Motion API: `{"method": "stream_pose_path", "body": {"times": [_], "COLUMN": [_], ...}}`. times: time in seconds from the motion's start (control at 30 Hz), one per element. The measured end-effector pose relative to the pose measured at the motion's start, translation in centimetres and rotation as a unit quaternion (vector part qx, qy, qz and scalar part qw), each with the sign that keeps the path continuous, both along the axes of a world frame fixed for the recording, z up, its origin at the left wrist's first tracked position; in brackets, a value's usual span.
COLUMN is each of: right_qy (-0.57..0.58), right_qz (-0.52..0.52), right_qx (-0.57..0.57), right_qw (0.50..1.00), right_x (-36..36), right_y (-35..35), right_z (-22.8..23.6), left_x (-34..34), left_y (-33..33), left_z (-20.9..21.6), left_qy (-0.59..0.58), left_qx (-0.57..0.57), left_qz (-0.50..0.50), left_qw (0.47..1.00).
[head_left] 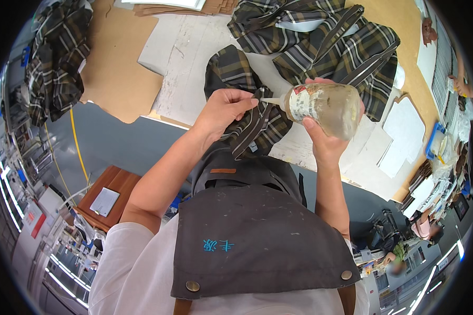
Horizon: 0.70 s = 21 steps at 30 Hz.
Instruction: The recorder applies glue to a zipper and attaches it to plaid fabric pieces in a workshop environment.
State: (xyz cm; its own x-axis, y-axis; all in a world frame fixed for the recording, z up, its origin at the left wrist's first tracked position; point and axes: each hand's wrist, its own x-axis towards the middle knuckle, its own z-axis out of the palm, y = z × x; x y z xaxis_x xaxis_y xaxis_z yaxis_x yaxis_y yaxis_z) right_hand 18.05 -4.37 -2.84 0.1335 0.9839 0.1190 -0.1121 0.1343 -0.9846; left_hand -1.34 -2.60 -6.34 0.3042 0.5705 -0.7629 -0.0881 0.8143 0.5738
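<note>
My right hand is wrapped round a squeeze bottle, cloudy and plastic with a worn label. It is tipped on its side, its thin nozzle pointing left at the cloth. My left hand pinches the edge of a dark plaid fabric piece right at the nozzle tip. A dark zipper-like strip runs down this piece, which hangs over the table's near edge. Whether any liquid leaves the nozzle is too small to tell.
More plaid pieces with dark strips lie beyond on the white table. Brown card lies left, white pattern sheets right. Another plaid bundle is far left. A wooden stool stands below left; people work at far right.
</note>
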Motion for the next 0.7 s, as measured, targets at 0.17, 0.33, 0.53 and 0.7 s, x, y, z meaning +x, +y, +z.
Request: {"method": "stream_pose_path", "body": {"times": [0.17,0.33,0.53,0.7], "right_qy": [0.001,0.001,0.076,0.048], "right_qz": [-0.006,0.011,-0.029,0.004], "right_qx": [0.009,0.008,-0.018,-0.027], "right_qw": [1.000,1.000,0.996,0.998], "right_x": [-0.12,-0.08,-0.11,0.29], "right_y": [0.18,0.08,0.26,0.04], "right_z": [0.09,-0.12,0.73,0.32], "left_x": [0.02,0.02,-0.07,-0.05], "left_y": [0.01,-0.05,-0.03,-0.14], "left_z": [0.24,0.10,0.31,0.19], "left_qy": [0.003,0.003,0.000,-0.002], "left_qx": [-0.001,0.002,0.005,0.002], "left_qz": [-0.002,0.000,0.000,0.001], "left_qw": [1.000,1.000,1.000,1.000]}}
